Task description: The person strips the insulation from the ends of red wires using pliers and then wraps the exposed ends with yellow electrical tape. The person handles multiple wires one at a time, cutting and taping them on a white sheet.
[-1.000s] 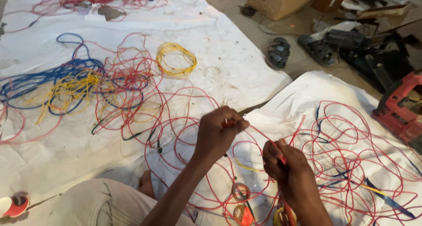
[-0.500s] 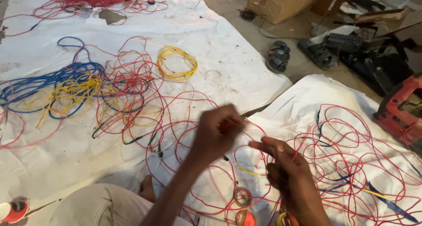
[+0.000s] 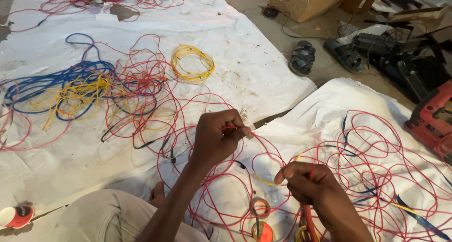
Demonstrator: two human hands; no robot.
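Head view: the left hand (image 3: 217, 137) pinches a thin red wire (image 3: 263, 145) between thumb and fingertips, clenched on its end near the gap between the 2 white sheets (image 3: 263, 72). From that pinch the strand runs down and to the right in a shallow arc toward the right hand (image 3: 308, 183), so its long axis lies on the diagonal between the 2 hands. The right hand is closed around a bundle of red strands (exactly which ones cannot be told) just above 2 tape rolls (image 3: 260, 218). Left of the hands lies a blue, yellow and red tangle (image 3: 80, 94), with a yellow coil (image 3: 192, 63) beyond it. A red power tool (image 3: 431, 119) sits at the right edge, sandals (image 3: 325, 54) farther off.
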